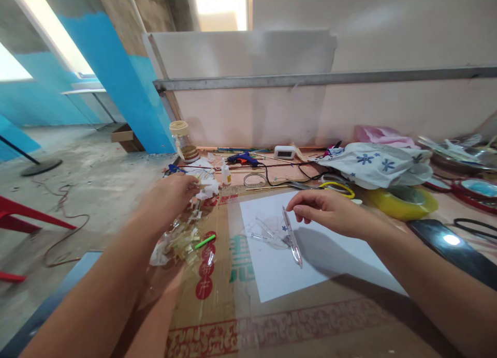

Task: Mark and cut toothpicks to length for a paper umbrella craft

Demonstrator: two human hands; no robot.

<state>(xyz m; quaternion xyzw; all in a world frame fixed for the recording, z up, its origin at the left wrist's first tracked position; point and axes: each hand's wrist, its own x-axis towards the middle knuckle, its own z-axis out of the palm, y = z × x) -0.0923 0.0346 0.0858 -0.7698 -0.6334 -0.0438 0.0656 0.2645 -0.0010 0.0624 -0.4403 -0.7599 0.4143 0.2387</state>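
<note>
One piece of red-printed cardboard (272, 329) nearest, on the table (155, 322), runs under the white sheet (272, 283), which is the reference for everything below. Clear thin pieces (267, 233) lie loose and overlapping on the sheet, pen (293, 236) beside them. Looks part-way to me: some pieces are set out, none visibly joined; the scrap pile (176, 239) and green stick (205, 241) left of the sheet look unsorted, how much of that is left can't be told. Right hand (320, 205) is over the sheet, fingers loosely curled by the pen's far end; can't tell if it touches or grips. Left hand (173, 195), left of the sheet at the pile's far end, is blurred; can't tell if it holds anything. Right of the sheet: phone (438, 244), yellow tape roll (411, 210). Beyond the sheet: wire coil (255, 180), small glue bottle (225, 173), blue glue gun (243, 159), white device (284, 152); flowered cloth (373, 164) beyond and right, jar (182, 140) beyond and left. Room: red chair (34, 213) and concrete floor (97, 177) well left of the sheet; pale panel (217, 115) with metal rail (295, 81) behind it, blue-painted pillar (116, 78) far left, bright window (221, 9) farthest.
</note>
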